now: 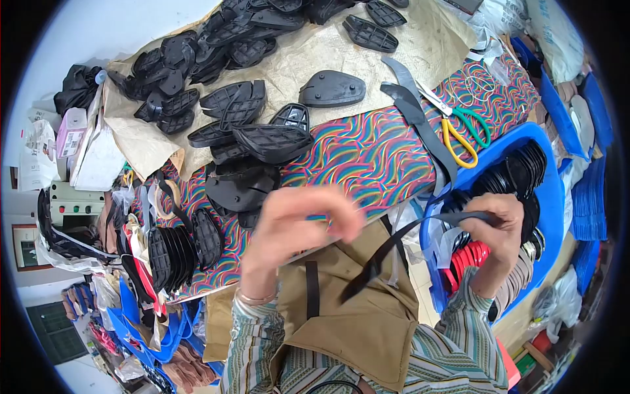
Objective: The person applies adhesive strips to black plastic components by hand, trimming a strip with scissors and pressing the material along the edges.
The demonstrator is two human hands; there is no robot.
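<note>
My right hand [495, 226] is closed on a black strap [408, 230], pinching it near one end above the blue bin. From there the strap runs left and droops, its free end hanging in front of the tan apron [354, 295]. Blurred by motion, my left hand [298, 223] is raised at the table's near edge with thumb and curved fingers apart; nothing shows in it. Just beyond it lie black shoe soles [239, 187] on the patterned cloth [367, 157].
Black soles are heaped on brown paper [289, 75] at the back. Scissors [453, 118] with green and yellow handles lie beside a dark grey strip [426, 131]. A blue bin [548, 262] at right holds black, red and beige pieces. More soles [172, 259] stand stacked at left.
</note>
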